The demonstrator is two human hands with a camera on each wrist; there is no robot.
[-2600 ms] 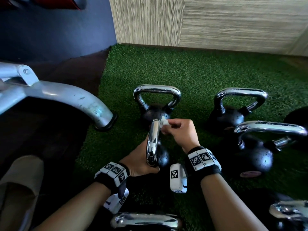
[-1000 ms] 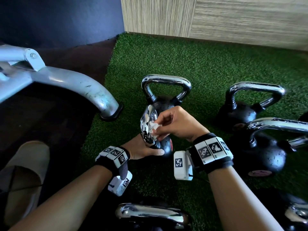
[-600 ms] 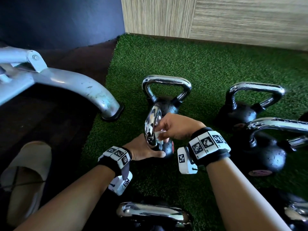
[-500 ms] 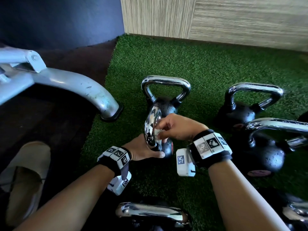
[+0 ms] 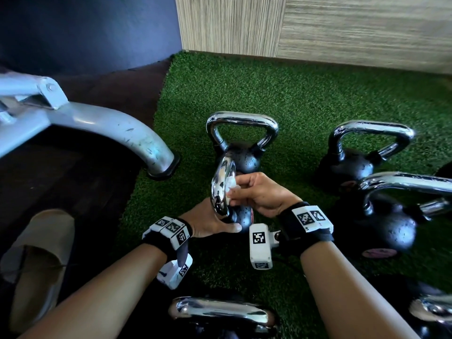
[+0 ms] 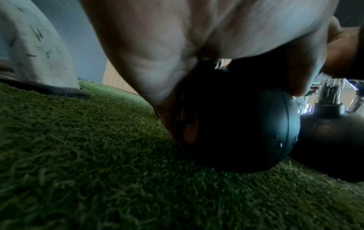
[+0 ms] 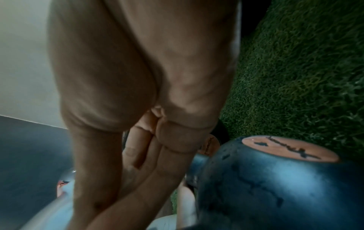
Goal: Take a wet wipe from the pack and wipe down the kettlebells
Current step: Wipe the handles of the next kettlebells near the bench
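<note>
A small black kettlebell (image 5: 241, 217) with a chrome handle (image 5: 221, 189) stands on the green turf in the middle of the head view. My left hand (image 5: 208, 222) holds its black ball (image 6: 246, 132) from the near side, thumb laid across it. My right hand (image 5: 259, 192) pinches a crumpled white wet wipe (image 5: 230, 185) against the inner side of the chrome handle. In the right wrist view the ball (image 7: 275, 179) with its round orange label fills the lower right. The wipe pack is not in view.
More black kettlebells stand around: one behind (image 5: 241, 135), one at back right (image 5: 359, 152), one at right (image 5: 389, 216), one at the near edge (image 5: 220, 314). A grey machine leg (image 5: 127, 135) ends at the turf's left edge. A beige shoe (image 5: 39, 260) lies at lower left.
My right hand has slid the wipe along the chrome handle, from its top end down and round to its inner side. The left hand keeps its hold on the ball.
</note>
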